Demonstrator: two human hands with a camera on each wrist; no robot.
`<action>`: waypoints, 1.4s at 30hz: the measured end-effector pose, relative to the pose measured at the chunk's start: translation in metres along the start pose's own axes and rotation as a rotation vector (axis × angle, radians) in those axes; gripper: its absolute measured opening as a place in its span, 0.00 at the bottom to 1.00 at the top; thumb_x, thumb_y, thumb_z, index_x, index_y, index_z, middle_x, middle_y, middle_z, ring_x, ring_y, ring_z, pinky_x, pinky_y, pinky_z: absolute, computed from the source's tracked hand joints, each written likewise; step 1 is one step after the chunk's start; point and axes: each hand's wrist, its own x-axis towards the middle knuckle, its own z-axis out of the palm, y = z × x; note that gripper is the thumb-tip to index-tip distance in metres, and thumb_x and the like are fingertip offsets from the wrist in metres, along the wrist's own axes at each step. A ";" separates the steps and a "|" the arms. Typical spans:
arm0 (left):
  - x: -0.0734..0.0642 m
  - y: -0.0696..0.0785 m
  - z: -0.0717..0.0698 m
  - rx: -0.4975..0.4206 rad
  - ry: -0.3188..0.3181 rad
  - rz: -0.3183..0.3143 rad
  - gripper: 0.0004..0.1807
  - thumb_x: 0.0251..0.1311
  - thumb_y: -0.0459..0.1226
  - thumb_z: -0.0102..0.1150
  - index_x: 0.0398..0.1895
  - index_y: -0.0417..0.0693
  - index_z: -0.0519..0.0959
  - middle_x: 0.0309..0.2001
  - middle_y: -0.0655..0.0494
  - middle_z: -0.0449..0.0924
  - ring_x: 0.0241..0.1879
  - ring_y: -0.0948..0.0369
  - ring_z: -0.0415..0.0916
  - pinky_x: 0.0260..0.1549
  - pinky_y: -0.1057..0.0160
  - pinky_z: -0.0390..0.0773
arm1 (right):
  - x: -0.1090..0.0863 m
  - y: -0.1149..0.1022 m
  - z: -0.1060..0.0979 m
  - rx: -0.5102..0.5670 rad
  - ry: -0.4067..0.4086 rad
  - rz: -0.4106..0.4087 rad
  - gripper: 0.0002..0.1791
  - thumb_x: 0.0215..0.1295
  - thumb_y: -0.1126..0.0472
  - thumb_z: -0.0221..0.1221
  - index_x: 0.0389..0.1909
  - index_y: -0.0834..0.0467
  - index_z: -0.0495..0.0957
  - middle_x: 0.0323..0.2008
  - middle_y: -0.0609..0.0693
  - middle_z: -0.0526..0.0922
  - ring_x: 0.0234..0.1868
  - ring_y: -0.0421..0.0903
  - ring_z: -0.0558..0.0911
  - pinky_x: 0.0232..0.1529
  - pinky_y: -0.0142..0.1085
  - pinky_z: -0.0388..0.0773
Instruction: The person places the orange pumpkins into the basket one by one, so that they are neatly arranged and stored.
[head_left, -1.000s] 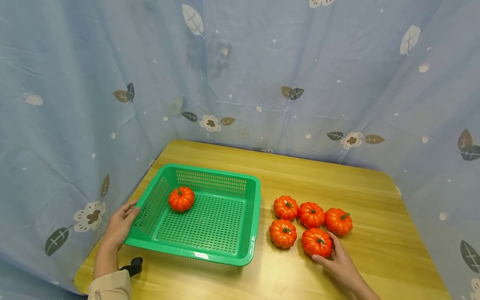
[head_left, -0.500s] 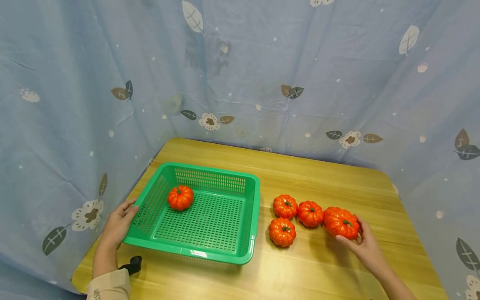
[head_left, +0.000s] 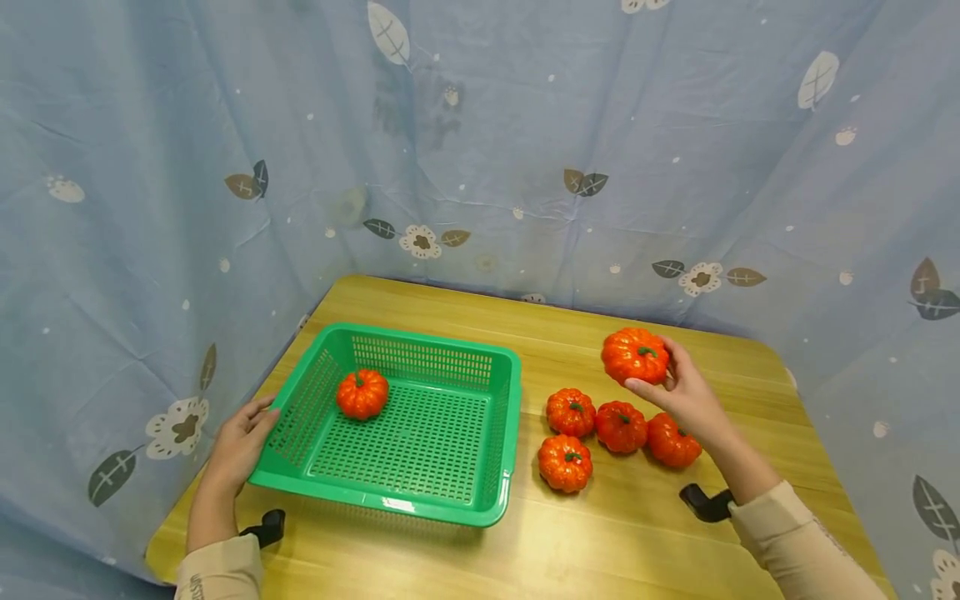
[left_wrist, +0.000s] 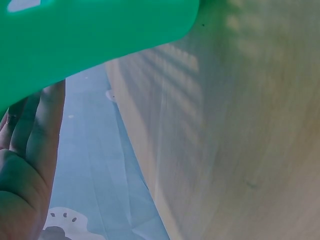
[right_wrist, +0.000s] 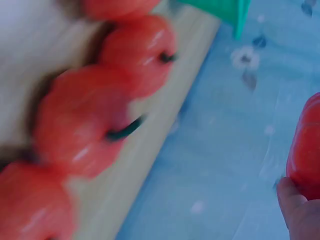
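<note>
In the head view, my left hand (head_left: 238, 442) grips the left rim of a green plastic basket (head_left: 375, 502). One small orange pumpkin (head_left: 362, 394) with a green stem lies inside, near the back left. The left wrist view has the fingers (left_wrist: 42, 130) reaching up behind the basket wall (left_wrist: 100, 35). My right hand (head_left: 686, 396) holds another pumpkin (head_left: 634, 356) between thumb and fingers, raised over the table behind the loose ones. At the right wrist view's edge, the held pumpkin (right_wrist: 306, 150) shows above the thumb (right_wrist: 292, 200).
Right of the basket, several pumpkins rest on the wooden table (head_left: 525, 550): a row of three, its middle pumpkin (head_left: 621, 427) between two others, and one pumpkin (head_left: 565, 463) in front. A patterned blue curtain (head_left: 480, 150) surrounds the table. Black wrist mounts (head_left: 707, 503) stick out at both sleeves.
My right hand has lifted the front right pumpkin off the table, first rightward, then up and back behind the row. My left hand and the basket have stayed put.
</note>
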 end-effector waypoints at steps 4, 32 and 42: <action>-0.001 0.000 0.000 -0.019 -0.016 -0.010 0.37 0.72 0.54 0.35 0.74 0.39 0.48 0.67 0.26 0.55 0.63 0.34 0.59 0.55 0.37 0.65 | 0.030 -0.013 0.029 0.031 -0.069 -0.038 0.48 0.60 0.58 0.65 0.72 0.60 0.44 0.68 0.62 0.57 0.66 0.61 0.65 0.50 0.30 0.76; -0.002 -0.006 0.002 -0.012 0.026 0.012 0.35 0.72 0.53 0.37 0.73 0.39 0.53 0.62 0.28 0.64 0.35 0.82 0.70 0.32 0.69 0.78 | 0.117 -0.061 0.223 -0.137 -0.375 -0.058 0.46 0.53 0.48 0.69 0.69 0.58 0.56 0.59 0.53 0.72 0.56 0.48 0.75 0.56 0.42 0.74; 0.001 -0.003 0.001 -0.020 0.035 0.023 0.35 0.72 0.52 0.38 0.72 0.38 0.54 0.61 0.28 0.65 0.34 0.78 0.73 0.31 0.67 0.79 | 0.116 -0.054 0.256 -0.115 -0.382 0.089 0.40 0.51 0.53 0.71 0.62 0.61 0.62 0.51 0.53 0.75 0.47 0.47 0.78 0.45 0.38 0.78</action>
